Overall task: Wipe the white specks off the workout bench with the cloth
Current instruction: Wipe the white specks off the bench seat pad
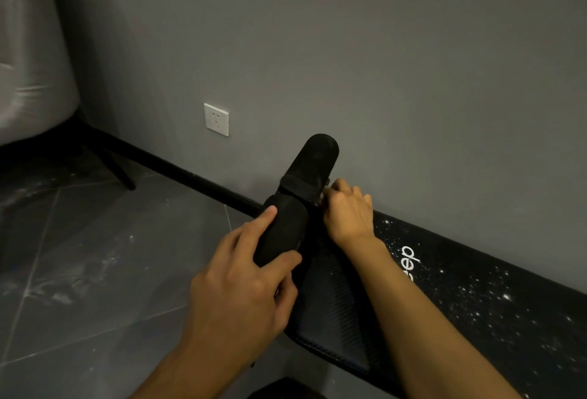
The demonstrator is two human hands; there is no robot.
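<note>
Left hand [241, 287] around foam roller [313, 160], right hand [347, 211] just beyond, grip unclear.

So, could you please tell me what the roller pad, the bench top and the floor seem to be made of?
Roller pad: likely dense foam, matte black; it takes no shine and has a soft rounded end.
Bench top: probably vinyl or faux leather, smooth black with printed lettering and a ribbed panel.
Floor: grey tiles, slightly glossy, with pale joint lines.

White socket [216, 119] low on grey wall [349, 49]; black skirting board [178, 167] below; grey chair [31, 81] far left; smudged floor tiles [95, 271] near left.
</note>
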